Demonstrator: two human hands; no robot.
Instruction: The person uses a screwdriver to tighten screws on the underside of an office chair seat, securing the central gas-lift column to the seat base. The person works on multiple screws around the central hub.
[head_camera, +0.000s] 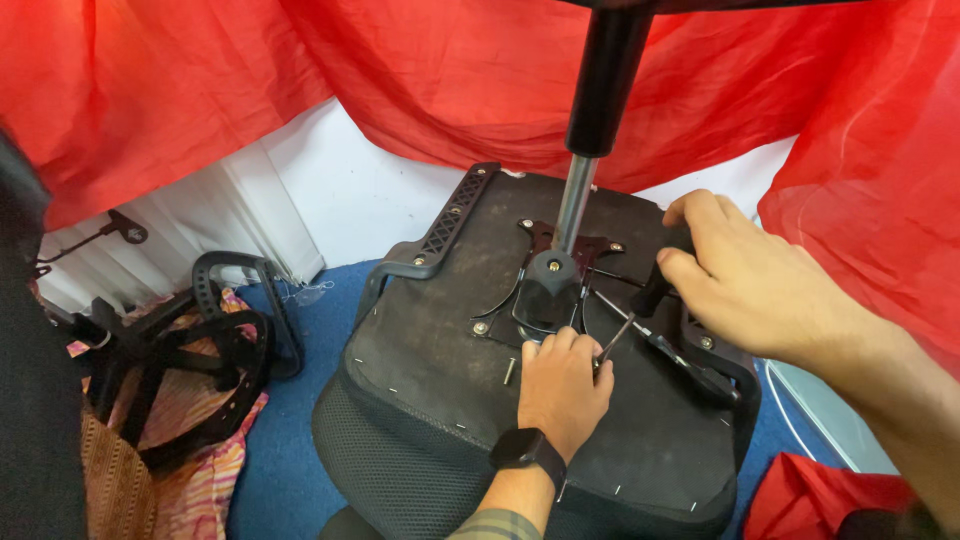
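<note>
An upturned office chair seat (430, 340) lies before me, its black underside facing up. A gas cylinder (590, 120) rises from the metal mechanism plate (548, 285) at its middle. My left hand (560, 385), with a black watch on the wrist, rests on the seat just below the plate, fingers curled around a thin metal tool (613, 340). My right hand (745, 275) grips a black lever handle (655, 290) at the right side of the mechanism. A loose bolt (508, 371) lies on the seat left of my left hand.
Red cloth (300, 70) hangs across the back and right. Black chair parts (190, 340) lie on striped fabric at the left. Blue carpet (300, 400) covers the floor, with a white wall (350, 200) behind.
</note>
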